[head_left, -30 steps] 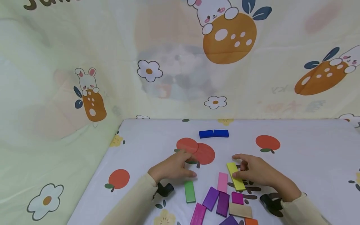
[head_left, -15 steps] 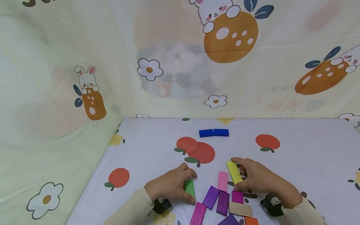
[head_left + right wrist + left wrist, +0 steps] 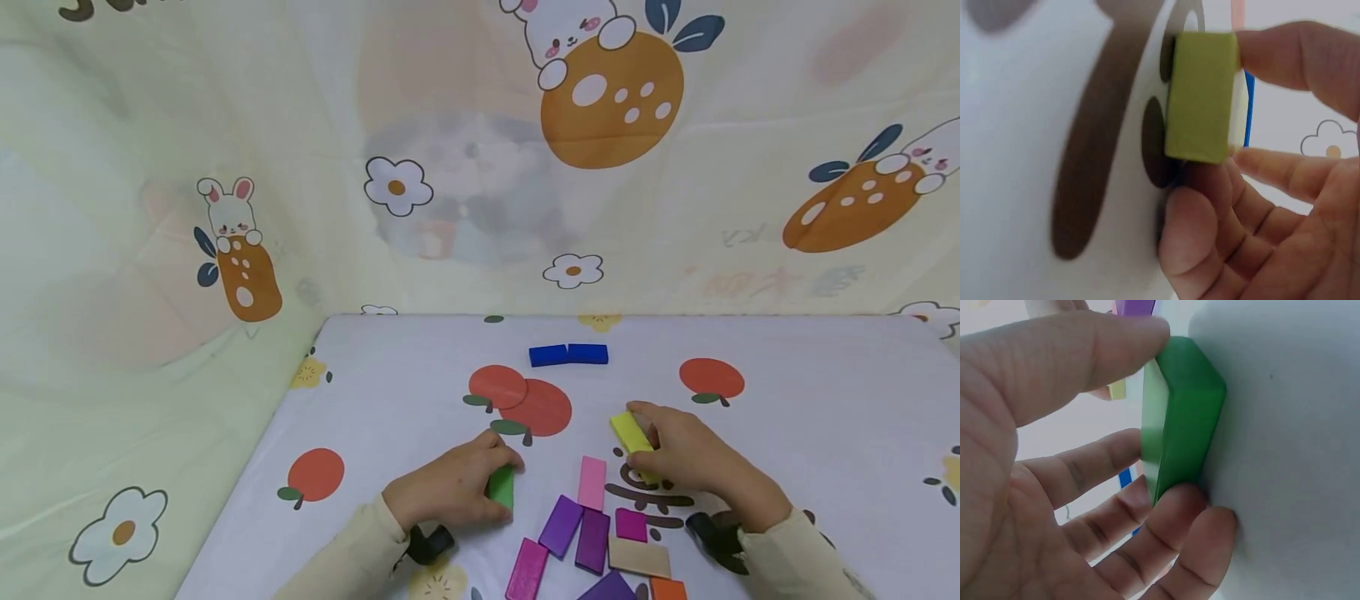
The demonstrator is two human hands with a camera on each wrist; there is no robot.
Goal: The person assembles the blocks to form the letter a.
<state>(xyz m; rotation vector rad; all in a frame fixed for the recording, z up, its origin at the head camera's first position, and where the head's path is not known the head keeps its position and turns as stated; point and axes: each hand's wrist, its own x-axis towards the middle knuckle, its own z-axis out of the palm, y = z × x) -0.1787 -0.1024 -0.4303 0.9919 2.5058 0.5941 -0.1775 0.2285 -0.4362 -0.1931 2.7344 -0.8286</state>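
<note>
My left hand (image 3: 453,487) grips a green block (image 3: 501,487) between thumb and fingers. In the left wrist view the green block (image 3: 1191,419) stands tilted close to the white cloth, the thumb at its upper end. Across the table my right hand (image 3: 693,450) pinches a yellow block (image 3: 632,433) by its sides, and the fingers cover part of it. The right wrist view shows the end of this yellow block (image 3: 1202,97) between thumb and fingers, near the cloth. Between the hands lies a pink block (image 3: 592,483).
Loose blocks lie in front: two purple ones, one a violet block (image 3: 561,527), a magenta block (image 3: 527,569), a small magenta block (image 3: 631,524), a beige block (image 3: 639,557) and an orange block (image 3: 667,589). Two blue blocks (image 3: 567,355) lie end to end farther back on the patterned cloth (image 3: 397,375).
My left hand has come down and taken hold of the green block. My right hand has gripped the yellow block and shifted it slightly away and to the right.
</note>
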